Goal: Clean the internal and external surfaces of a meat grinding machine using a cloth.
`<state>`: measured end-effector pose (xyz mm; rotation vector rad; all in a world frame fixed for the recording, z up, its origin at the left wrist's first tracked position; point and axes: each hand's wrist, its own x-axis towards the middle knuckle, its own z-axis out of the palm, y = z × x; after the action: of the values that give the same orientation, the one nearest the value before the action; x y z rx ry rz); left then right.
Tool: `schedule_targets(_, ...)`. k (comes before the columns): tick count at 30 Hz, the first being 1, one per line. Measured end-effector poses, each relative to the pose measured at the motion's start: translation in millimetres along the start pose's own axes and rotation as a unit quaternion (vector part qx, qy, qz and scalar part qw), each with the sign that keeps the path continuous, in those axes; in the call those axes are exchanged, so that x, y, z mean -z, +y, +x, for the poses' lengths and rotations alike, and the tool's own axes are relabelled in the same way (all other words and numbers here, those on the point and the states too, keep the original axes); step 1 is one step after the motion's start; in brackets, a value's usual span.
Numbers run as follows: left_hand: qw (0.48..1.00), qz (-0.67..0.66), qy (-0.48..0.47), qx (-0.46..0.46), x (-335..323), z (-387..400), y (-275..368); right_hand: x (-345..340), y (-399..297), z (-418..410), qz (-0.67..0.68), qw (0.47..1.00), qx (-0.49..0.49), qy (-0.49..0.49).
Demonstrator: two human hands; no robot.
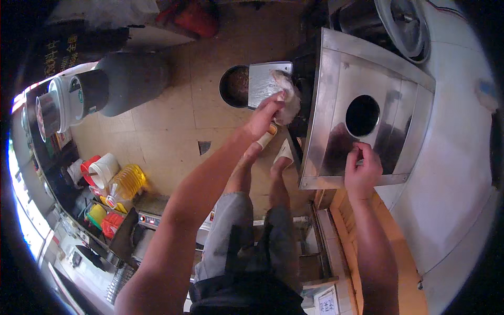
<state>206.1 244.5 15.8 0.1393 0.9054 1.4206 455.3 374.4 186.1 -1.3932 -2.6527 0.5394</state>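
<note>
My left hand (266, 115) reaches forward and grips a crumpled whitish cloth or bag (290, 105); its exact material is unclear. The bundle hangs over the right side of a square silvery metal plate (260, 83). Part of a round dark pan (234, 87) with brownish contents shows beside that plate. Over a stainless steel cabinet top (348, 75), my right hand (363, 169) has its fingers curled and the tips together. Nothing shows between them. Just beyond those fingertips is a round dark hole (362, 115) in the steel top.
Stacked buckets (65, 103) and a large grey bin (132, 84) stand left on the tiled floor (173, 130). A yellow oil jug (129, 181) lies near a white bucket (104, 170). A lidded metal pot (405, 29) sits beyond the steel top, beside a white wall (453, 157).
</note>
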Motion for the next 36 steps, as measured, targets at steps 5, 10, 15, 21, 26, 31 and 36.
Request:
schedule_targets(5,0.975,0.111,0.189,0.042,-60.5,-11.2,12.6,2.8,5.3,-2.6,-0.024,1.000,-0.006,-0.003)
schedule_targets(10,0.792,0.519,0.112,-0.300,-42.5,-3.9,-2.1,1.2,-1.4,-0.1,0.003,1.000,-0.012,-0.010)
schedule_targets(15,0.803,0.510,0.149,-0.272,-49.3,21.1,4.3,5.3,-0.7,0.1,-0.008,1.000,-0.010,-0.007)
schedule_targets(21,0.905,0.401,0.134,-0.047,18.3,90.2,-2.4,2.1,-8.8,2.3,-0.005,0.999,-0.038,-0.025)
schedule_targets(26,0.886,0.449,0.113,-0.002,38.7,72.4,-23.1,3.0,-3.7,-0.8,-0.012,0.999,-0.038,-0.029)
schedule_targets(31,0.949,0.247,0.182,-0.075,-39.3,21.5,1.1,6.4,2.9,-5.3,-0.026,0.998,-0.056,-0.033)
schedule_targets(36,0.932,0.253,0.115,-0.230,-18.5,45.1,-13.9,0.1,1.3,-2.1,-0.028,0.999,-0.025,-0.027)
